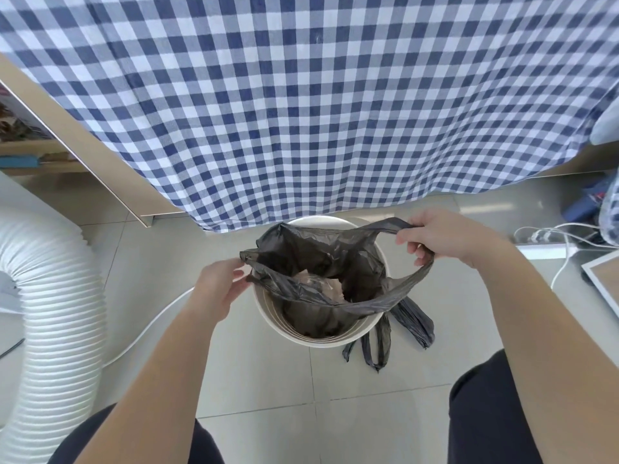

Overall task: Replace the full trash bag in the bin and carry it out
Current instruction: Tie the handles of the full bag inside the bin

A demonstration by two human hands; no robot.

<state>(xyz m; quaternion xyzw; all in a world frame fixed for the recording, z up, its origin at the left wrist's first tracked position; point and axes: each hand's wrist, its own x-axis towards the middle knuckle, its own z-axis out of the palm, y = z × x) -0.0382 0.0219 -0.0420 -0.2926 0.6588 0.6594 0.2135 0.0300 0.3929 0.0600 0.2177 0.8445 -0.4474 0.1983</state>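
We are early in the job. The dark trash bag (321,262) sits inside the white bin (315,336) on the tiled floor (268,380), just in front of a hanging blue checked cloth (301,105). Its mouth is pulled loose from the rim on the far side and on both flanks, but the body of the bag is low in the bin, with crumpled pale rubbish (318,283) showing through the opening.

Our left hand (217,289) pinches the bag's left edge, fingers (239,273) closed together on the plastic just beside the rim. Our right hand (445,236) is raised higher and further out, its fingers (420,251) curled and clamped on a stretched handle loop (392,229) of the bag. Two more strips of dark plastic (395,333) hang over the near right side of the bin; we cannot tell whether they belong to the same bag or to a second one.

So the loosening of the bag is largely done, as we judge it. What remains is nearly everything else: gathering the mouth shut, lifting the bag clear of the bin, fitting a fresh liner, and carrying the full one out. No spare liner is clearly in sight. A white ribbed hose (53,296) lies to our left, well apart from the bin.
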